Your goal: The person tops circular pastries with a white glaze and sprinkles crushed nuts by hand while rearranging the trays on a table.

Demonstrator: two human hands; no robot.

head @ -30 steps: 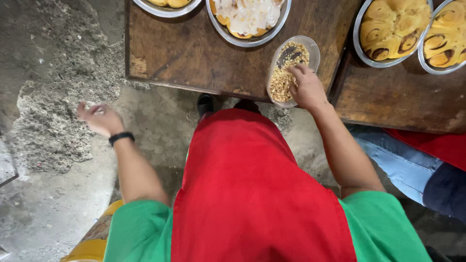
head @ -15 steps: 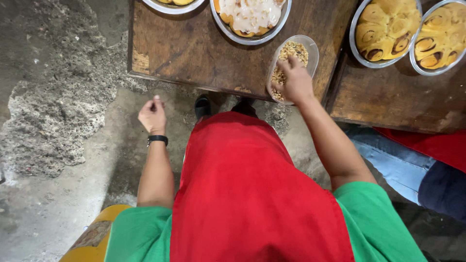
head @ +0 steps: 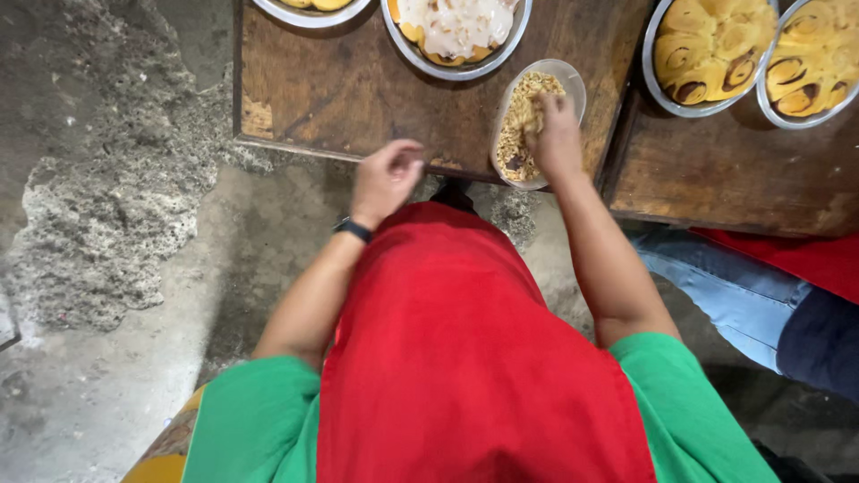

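The right hand (head: 557,134) dug into a clear plastic container (head: 573,80) of pale chopped nuts (head: 519,121) at the near edge of the wooden surface (head: 358,89), fingers closed on a pinch. The left hand (head: 385,179) hovered loosely curled and empty to its left. Scattering looked due over the iced rolls (head: 456,27) in the far pan.

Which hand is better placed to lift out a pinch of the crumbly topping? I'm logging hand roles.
Right, probably. The right hand is already in the clear tub of topping, fingers on the crumbs. The left hand hangs at the table edge, touching nothing.
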